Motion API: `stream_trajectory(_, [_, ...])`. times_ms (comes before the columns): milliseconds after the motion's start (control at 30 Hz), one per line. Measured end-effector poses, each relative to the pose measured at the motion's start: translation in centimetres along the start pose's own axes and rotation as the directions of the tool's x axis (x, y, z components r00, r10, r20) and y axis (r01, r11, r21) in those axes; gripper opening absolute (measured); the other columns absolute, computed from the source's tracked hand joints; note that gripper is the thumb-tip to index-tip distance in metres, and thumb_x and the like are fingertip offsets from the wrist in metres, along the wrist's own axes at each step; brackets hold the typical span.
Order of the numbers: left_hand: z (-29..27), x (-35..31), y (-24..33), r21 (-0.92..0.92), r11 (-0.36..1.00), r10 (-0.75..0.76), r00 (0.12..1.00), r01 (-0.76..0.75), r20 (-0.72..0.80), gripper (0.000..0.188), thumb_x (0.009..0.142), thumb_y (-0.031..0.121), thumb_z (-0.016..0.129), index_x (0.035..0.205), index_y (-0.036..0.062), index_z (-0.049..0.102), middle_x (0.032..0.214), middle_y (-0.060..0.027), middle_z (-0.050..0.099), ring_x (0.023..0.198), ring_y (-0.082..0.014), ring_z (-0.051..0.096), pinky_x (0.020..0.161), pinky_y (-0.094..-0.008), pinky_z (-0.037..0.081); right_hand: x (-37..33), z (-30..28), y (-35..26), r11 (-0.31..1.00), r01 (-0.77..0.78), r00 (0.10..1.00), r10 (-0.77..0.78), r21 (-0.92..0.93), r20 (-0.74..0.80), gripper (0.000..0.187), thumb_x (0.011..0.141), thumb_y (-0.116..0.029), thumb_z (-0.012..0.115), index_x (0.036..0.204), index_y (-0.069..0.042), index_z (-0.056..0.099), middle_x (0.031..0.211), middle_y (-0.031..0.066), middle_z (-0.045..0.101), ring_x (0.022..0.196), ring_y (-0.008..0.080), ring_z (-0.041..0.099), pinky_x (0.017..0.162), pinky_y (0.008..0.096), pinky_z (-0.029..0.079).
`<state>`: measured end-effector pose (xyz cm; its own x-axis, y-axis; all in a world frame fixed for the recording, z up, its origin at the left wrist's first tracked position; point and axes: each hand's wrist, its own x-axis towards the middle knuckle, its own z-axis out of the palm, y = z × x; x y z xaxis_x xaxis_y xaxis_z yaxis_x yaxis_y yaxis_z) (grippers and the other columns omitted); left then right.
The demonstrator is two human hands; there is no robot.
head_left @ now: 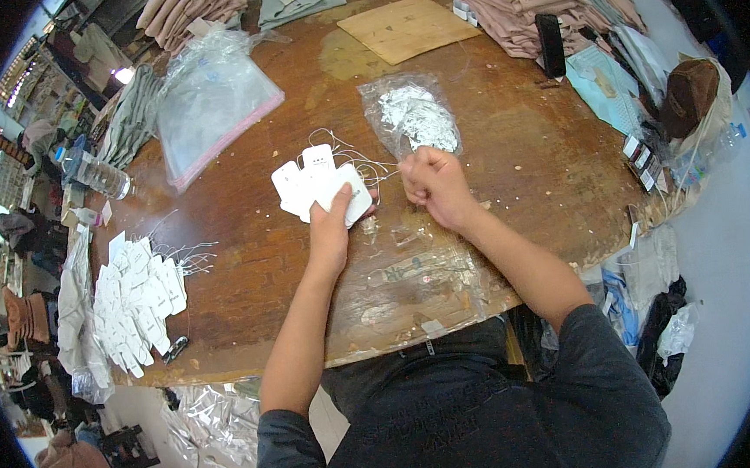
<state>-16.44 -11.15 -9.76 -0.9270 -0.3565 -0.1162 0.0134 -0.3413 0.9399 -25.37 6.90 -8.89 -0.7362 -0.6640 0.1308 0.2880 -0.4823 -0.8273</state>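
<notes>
Worn wooden table [247, 269], pale floor [326, 424], light [124, 76]

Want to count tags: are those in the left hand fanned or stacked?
Fanned: the tags in the left hand overlap at differing angles.

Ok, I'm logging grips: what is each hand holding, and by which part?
The left hand grips fanned white tags by their lower end, thumb in front; whether the right hand pinches their strings cannot be told.
</notes>
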Motion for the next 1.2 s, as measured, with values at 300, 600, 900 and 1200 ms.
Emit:
stream_trajectory(300, [0.6,-0.9,-0.3,0.081,0.994,0.072,0.996,-0.077,0.056,0.03,0.092,0.019,0.065,0.112,-0.0029,0.063,0.104,-0.0083,0.068,0.093,-0.0143,0.063,0.082,-0.029,0.05,-0.3,2.9,2.3,0.883,0.069,0.986,-0.132,-0.465,-0.105,0.014,0.096,-0.009,0.058,0.106,0.001,0.059,0.097,0.0063,0.068,0.092,0.0108,0.063,0.079,0.0249,0.05])
stream_trajectory(600, [0.9,-1.1,-0.3,0.316,0.938,0.13,0.99,-0.14,0.052,0.029,0.09,0.017,0.068,0.111,-0.0034,0.064,0.103,-0.0079,0.068,0.093,-0.0143,0.063,0.082,-0.029,0.049,-0.4,2.6,2.4,0.668,0.141,0.953,-0.291,-0.73,-0.082,0.012,0.093,-0.011,0.061,0.097,0.0,0.06,0.074,0.003,0.06,0.063,0.0074,0.052,0.057,0.0246,0.043])
stream_trajectory(900, [1.2,-1.5,0.1,0.341,0.922,0.178,0.983,-0.181,0.043,0.027,0.086,0.015,0.072,0.105,-0.003,0.066,0.1,-0.0075,0.068,0.09,-0.0136,0.063,0.08,-0.029,0.05,-0.9,3.7,1.4,0.481,0.188,0.934,-0.358,-0.856,0.004,0.011,0.091,-0.01,0.061,0.094,0.0,0.059,0.067,0.0078,0.06,0.055,0.014,0.054,0.052,0.0299,0.043])
stream_trajectory(1200, [1.7,-1.9,0.3,0.333,0.912,0.239,0.97,-0.238,0.04,0.027,0.083,0.013,0.074,0.103,-0.0017,0.066,0.095,-0.0062,0.068,0.085,-0.0117,0.061,0.078,-0.028,0.05,-0.7,3.7,1.7,0.371,0.255,0.91,-0.404,-0.893,0.092,0.008,0.092,-0.01,0.057,0.093,-0.002,0.055,0.074,0.0128,0.065,0.066,0.0283,0.065,0.059,0.038,0.049])
